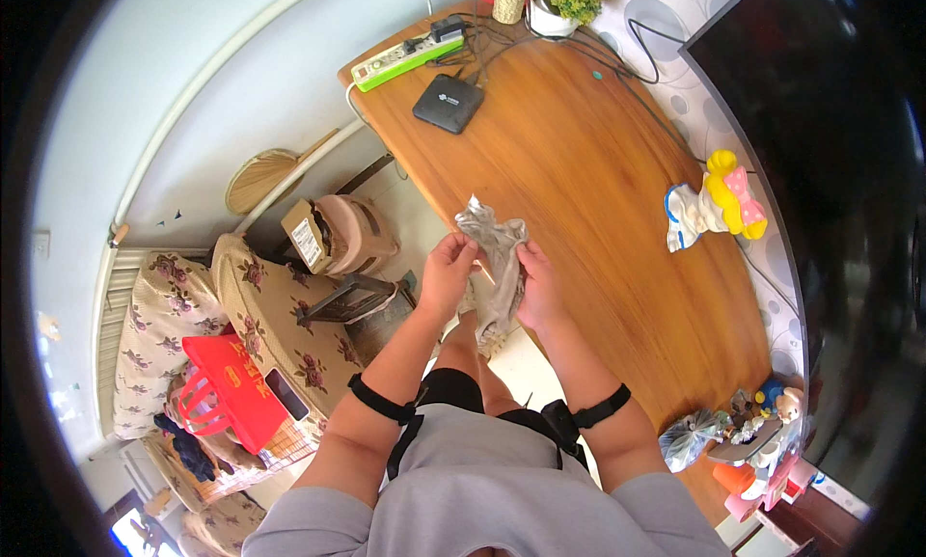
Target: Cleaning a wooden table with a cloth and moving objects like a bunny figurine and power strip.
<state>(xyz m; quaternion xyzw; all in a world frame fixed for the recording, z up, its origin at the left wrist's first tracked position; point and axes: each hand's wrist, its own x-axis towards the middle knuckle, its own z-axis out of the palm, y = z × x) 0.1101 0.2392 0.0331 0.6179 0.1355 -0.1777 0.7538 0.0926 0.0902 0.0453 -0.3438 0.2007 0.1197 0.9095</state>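
Note:
A crumpled grey cloth (pixel 498 249) hangs between my two hands, above the near edge of a wooden tabletop (pixel 579 195). My left hand (pixel 447 271) pinches the cloth's left side between thumb and fingertips. On the other side, my right hand (pixel 539 286) grips it with the thumb in front; those fingers are partly hidden behind the fabric. The upper end of the cloth is bunched and shows lighter patches. Its lower part droops toward my legs.
A black set-top box (pixel 448 103) and a green-and-white power strip (pixel 407 61) with cables lie at the tabletop's far end. A figurine (pixel 716 199) rests near the large television (pixel 832 195). Left stand a flowered sofa (pixel 253 268), a red bag (pixel 235 390) and a plastic stool (pixel 362 231).

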